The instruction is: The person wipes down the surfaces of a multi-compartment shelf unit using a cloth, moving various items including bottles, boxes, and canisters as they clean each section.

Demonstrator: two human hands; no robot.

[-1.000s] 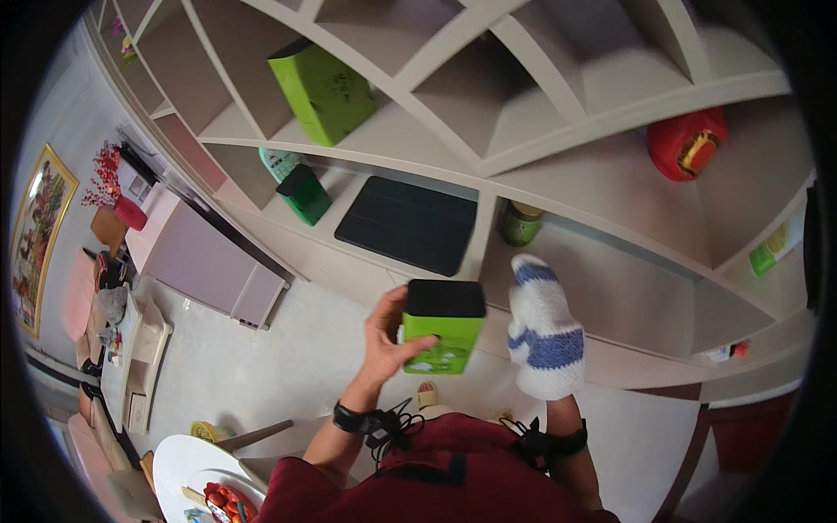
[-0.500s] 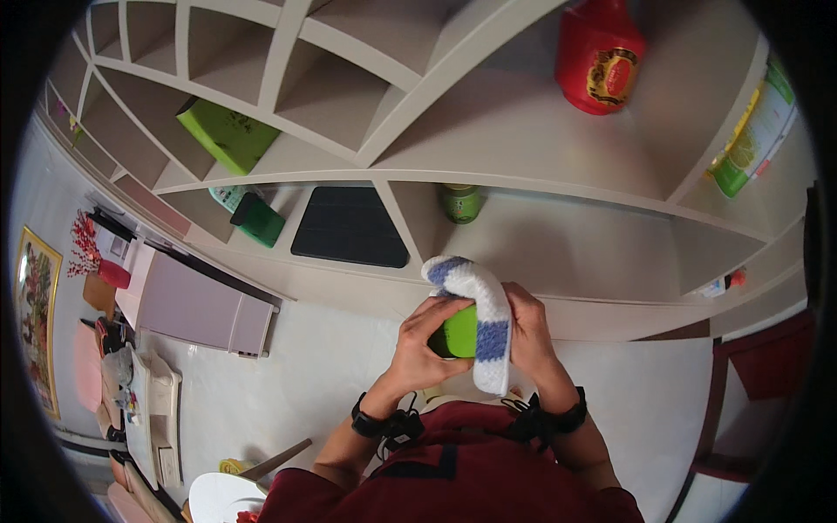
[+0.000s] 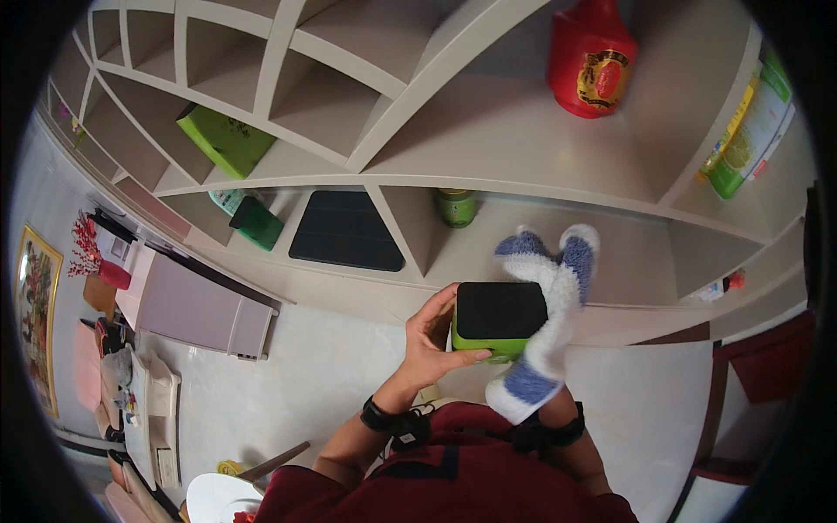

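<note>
A green box with a black top (image 3: pixel 501 310) is held up in front of the shelf, gripped at its left side by my left hand (image 3: pixel 427 344), thumb along the near face. Against the box's right side hangs a fluffy white-and-blue cloth (image 3: pixel 554 327), folded and bunched. Its two blue-tipped ends stick up toward the shelf, and a third blue-banded part droops over my right wrist (image 3: pixel 562 410). The cloth covers my right hand, so its fingers are hidden; that hand supports the cloth beside the box.
The pale shelf unit (image 3: pixel 514 185) holds a red bottle (image 3: pixel 593 70), a green tin (image 3: pixel 455 209), a lime-green box (image 3: pixel 225 139), a dark green container (image 3: pixel 257 223) and a black flat panel (image 3: pixel 346 230). A white stool (image 3: pixel 218 499) stands at lower left.
The box has turned so its black top now shows and has moved slightly right. The cloth has swung right and spread, now covering my right hand.
</note>
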